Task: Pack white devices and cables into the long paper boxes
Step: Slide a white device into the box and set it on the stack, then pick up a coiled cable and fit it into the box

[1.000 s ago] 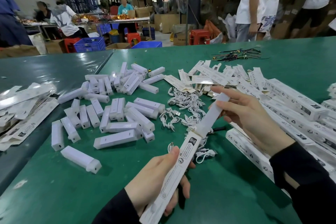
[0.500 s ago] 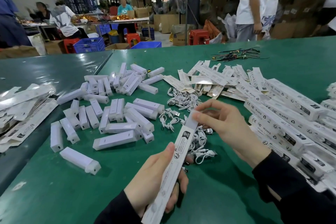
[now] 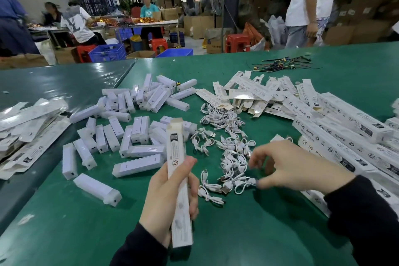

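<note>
Upright within the left hand (image 3: pixel 166 198), long paper box (image 3: pixel 177 177).

packed boxes (image 3: pixel 343 134) | print: ce, fc, rohs | rest unreadable

two bare hands and forearms, mine, seen from above. my left hand (image 3: pixel 166 198) wears no glove, ring or watch that shows. my right hand (image 3: pixel 295 168) is likewise bare, its fingertips smeared by motion blur. both arms wear long black sleeves. the left sleeve (image 3: pixel 140 248) ends in a plain edge at the wrist. the right sleeve (image 3: pixel 364 214) looks loose and softly creased, in a matte fabric with no visible markings.
</note>
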### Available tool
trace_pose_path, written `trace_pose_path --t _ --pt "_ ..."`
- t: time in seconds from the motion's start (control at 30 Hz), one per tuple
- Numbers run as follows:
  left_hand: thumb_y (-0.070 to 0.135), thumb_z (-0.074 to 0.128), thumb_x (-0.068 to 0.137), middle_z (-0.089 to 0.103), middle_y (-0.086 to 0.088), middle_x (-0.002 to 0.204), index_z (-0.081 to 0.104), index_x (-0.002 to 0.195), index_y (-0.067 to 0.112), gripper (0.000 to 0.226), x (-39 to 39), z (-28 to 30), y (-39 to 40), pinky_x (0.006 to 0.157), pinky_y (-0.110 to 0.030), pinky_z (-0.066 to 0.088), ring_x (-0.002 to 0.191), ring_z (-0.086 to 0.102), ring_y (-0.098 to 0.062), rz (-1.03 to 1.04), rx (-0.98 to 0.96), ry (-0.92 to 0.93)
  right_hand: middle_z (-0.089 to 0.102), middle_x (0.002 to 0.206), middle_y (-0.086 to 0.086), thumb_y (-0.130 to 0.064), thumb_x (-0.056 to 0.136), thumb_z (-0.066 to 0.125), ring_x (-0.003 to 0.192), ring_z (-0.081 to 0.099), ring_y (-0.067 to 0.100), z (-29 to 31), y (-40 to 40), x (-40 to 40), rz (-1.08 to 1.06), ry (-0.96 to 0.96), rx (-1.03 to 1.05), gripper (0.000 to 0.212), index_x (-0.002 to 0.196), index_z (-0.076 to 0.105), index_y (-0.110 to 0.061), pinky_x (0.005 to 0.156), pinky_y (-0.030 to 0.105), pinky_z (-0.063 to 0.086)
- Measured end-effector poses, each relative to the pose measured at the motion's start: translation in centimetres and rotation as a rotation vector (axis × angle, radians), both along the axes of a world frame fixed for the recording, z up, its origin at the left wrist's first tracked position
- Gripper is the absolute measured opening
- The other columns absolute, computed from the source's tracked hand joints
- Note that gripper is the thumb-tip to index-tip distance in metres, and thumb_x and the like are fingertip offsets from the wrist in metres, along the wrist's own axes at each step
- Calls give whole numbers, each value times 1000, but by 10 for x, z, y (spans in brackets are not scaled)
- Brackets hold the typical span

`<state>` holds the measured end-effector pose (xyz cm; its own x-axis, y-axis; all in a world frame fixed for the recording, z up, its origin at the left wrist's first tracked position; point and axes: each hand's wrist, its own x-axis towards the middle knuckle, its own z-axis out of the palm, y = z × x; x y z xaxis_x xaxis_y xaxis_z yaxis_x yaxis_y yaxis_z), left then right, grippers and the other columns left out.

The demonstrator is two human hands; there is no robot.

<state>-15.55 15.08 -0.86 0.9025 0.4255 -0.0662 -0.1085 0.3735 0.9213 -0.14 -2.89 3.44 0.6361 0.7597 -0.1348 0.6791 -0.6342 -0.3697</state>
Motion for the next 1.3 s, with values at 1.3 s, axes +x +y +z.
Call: trace_pose_path --t 1.3 --pt "12 76 54 62 -10 61 58 93 3 44 5 -6 3 33 -19 37 31 39 -12 -18 -154 196 71 82 -5 -12 71 85 71 69 6 -16 34 -35 118 298 755 37 107 76 -11 67 21 54"
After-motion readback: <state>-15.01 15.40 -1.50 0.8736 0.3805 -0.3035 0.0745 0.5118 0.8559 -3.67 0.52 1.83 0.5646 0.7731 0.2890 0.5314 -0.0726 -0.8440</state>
